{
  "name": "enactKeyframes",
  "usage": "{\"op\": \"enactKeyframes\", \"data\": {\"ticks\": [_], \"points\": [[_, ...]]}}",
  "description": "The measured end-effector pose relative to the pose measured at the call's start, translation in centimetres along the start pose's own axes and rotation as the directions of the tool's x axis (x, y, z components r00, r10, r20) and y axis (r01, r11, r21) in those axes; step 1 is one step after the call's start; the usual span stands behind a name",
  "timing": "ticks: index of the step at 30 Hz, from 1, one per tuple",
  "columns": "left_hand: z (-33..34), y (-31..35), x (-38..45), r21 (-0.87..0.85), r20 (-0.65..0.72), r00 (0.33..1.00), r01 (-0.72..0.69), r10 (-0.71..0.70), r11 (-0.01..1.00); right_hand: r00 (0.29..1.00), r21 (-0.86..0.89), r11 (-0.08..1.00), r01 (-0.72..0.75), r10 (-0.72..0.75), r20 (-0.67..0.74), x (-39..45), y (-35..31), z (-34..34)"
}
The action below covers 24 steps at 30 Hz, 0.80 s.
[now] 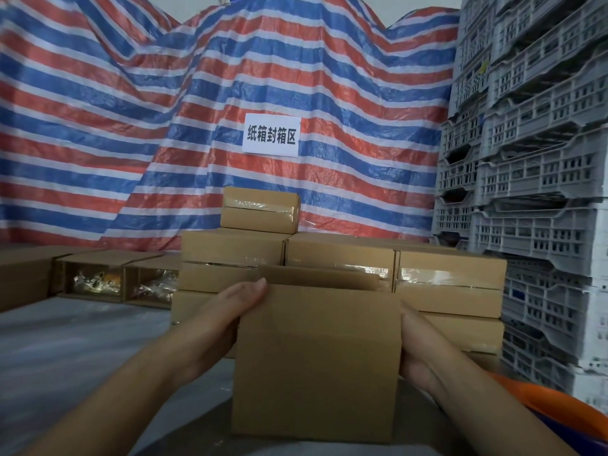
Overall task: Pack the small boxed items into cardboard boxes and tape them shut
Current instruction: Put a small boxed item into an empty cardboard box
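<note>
Striped tarp [131, 110] behind, taped boxes [450, 274] already stacked; we clasp an unsealed cardboard box [316, 360] between left hand [230, 311] and right hand [418, 350], flaps up, taping left

tarp [131, 103]: red-blue-white stripes | cartons [316, 363]: brown | crates [533, 179]: grey | sign [271, 135]: white
</note>
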<state>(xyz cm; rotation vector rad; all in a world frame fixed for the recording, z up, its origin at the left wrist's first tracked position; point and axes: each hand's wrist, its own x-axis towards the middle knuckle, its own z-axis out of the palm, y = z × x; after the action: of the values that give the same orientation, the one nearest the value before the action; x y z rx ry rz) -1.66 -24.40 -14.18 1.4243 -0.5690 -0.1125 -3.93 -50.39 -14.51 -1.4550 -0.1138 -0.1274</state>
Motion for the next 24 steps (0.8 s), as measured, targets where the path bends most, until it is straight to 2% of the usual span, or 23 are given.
{"op": "enactKeyframes", "data": {"ticks": [4,8,10,14,18,22,24], "points": [[0.0,-0.3,0.5,0.059,-0.095,0.995,0.036,-0.031,0.998,0.998,0.052,0.999,0.016,-0.013,-0.054,0.3,0.3,0.0],[-0.1,-0.6,0.7,0.050,-0.101,0.993,0.057,-0.052,0.997,0.995,0.119,0.993,-0.009,0.021,-0.098,0.3,0.5,-0.2],[-0.2,-0.8,0.9,0.028,-0.097,0.993,0.069,-0.066,0.997,0.998,0.128,0.990,-0.051,0.057,-0.040,0.2,0.2,-0.3],[-0.4,-1.0,1.2,-0.005,-0.094,0.992,0.085,-0.085,0.996,0.997,0.083,0.996,-0.034,0.028,0.074,-0.2,-0.4,-0.8],[-0.3,-1.0,1.1,-0.027,-0.113,0.989,0.092,-0.094,0.995,0.992,-0.039,0.999,0.007,-0.002,0.124,-0.5,-0.6,-1.0],[0.1,-1.1,1.1,-0.009,-0.183,0.983,-0.035,0.033,0.999,0.995,-0.071,0.997,0.007,0.001,0.104,-0.6,-0.8,-0.9],[0.3,-0.9,1.0,-0.017,-0.167,0.980,-0.114,0.109,0.993,0.995,-0.088,0.996,0.004,0.004,0.097,-0.6,-0.9,-0.9]]}}
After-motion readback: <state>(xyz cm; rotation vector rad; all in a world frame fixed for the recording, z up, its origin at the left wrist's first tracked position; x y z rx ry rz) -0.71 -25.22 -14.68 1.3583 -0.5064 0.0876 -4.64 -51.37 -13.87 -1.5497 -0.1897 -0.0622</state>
